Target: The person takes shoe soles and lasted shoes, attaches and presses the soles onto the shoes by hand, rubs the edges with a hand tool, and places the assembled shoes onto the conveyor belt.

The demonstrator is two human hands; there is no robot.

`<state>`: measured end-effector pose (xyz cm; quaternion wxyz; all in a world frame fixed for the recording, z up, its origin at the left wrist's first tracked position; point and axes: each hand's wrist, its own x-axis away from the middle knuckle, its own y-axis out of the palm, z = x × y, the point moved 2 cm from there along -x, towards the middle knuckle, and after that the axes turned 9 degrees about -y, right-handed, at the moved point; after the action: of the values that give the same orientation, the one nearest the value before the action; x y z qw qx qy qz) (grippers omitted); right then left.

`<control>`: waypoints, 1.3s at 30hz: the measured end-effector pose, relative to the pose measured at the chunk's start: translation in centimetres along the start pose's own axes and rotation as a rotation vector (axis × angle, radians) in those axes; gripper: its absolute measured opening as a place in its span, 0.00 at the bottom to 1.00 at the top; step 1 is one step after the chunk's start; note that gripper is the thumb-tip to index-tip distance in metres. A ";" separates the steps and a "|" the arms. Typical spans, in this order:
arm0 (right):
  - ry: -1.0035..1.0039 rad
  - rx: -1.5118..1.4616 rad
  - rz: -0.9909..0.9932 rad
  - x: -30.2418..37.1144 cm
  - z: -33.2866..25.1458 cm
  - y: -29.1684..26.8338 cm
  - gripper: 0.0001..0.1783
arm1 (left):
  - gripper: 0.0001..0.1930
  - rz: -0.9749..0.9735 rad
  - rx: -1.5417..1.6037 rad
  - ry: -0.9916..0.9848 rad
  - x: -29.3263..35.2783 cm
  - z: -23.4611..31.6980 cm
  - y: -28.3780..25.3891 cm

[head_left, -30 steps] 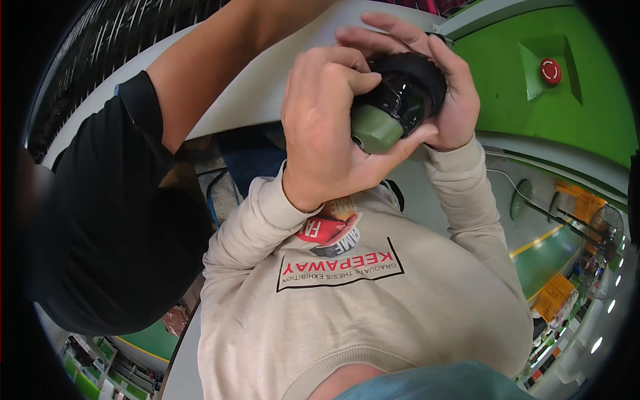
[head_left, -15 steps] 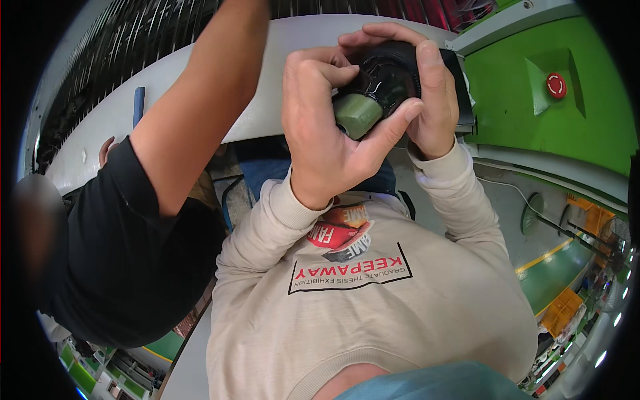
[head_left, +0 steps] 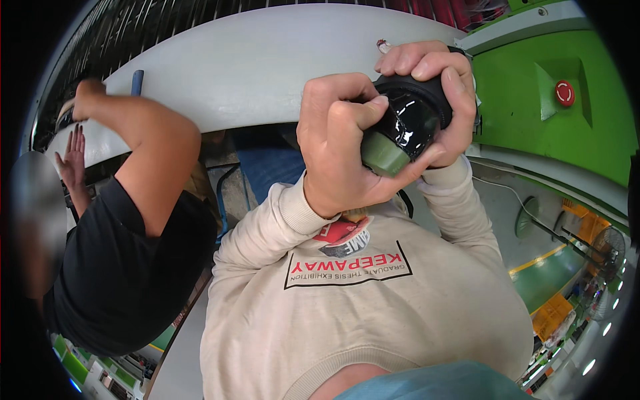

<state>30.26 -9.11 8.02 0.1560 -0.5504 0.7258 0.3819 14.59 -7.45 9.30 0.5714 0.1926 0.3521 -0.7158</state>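
Observation:
My left hand (head_left: 337, 137) is closed with its thumb and fingers around a dark green block-like piece (head_left: 385, 155). The green piece lies against a glossy black rounded object (head_left: 408, 120), and I cannot tell if the two are joined. My right hand (head_left: 443, 73) wraps over the far and right side of the black object, with a matte black band under its fingers. Both hands hold the pieces together, raised over the near edge of the white table (head_left: 247, 63). The undersides of both pieces are hidden by my palms.
At the left a person in a black shirt (head_left: 127, 260) bends an arm over the table, near a blue bar-shaped tool (head_left: 137, 83). A green machine panel (head_left: 513, 87) with a red button (head_left: 565, 93) stands right. A fan (head_left: 608, 248) is farther off.
Both my hands, with the black object and green piece, have moved right and slightly toward me. The person's arm at the left has swung away from the table's middle.

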 end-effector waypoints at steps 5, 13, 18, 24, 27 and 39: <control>0.002 -0.079 -0.073 0.2 -0.2 0.5 0.14 | 0.42 -0.004 0.008 0.036 0.4 -0.3 -0.7; 0.056 0.231 -0.310 1.7 -0.9 2.5 0.39 | 0.35 -0.026 0.264 -0.056 -0.3 -3.9 -4.7; 0.178 0.426 -0.491 2.3 2.8 1.0 0.70 | 0.31 0.044 0.664 -0.473 -0.6 -7.8 -7.8; 0.154 0.478 -0.407 2.4 5.7 0.6 0.51 | 0.30 -0.110 0.751 -0.658 -1.9 -11.2 -9.9; -0.131 0.718 -0.464 -0.3 5.7 -0.6 0.38 | 0.27 -0.212 0.389 -0.600 -2.7 -12.2 -10.8; -0.124 0.928 -0.560 -0.5 4.0 3.8 0.15 | 0.55 -0.319 -0.071 -0.468 -1.0 -9.7 -10.0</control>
<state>26.19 -5.53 7.14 0.5209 -0.5724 0.6333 -0.0030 4.13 1.28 6.22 0.5236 -0.0557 0.2614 -0.8089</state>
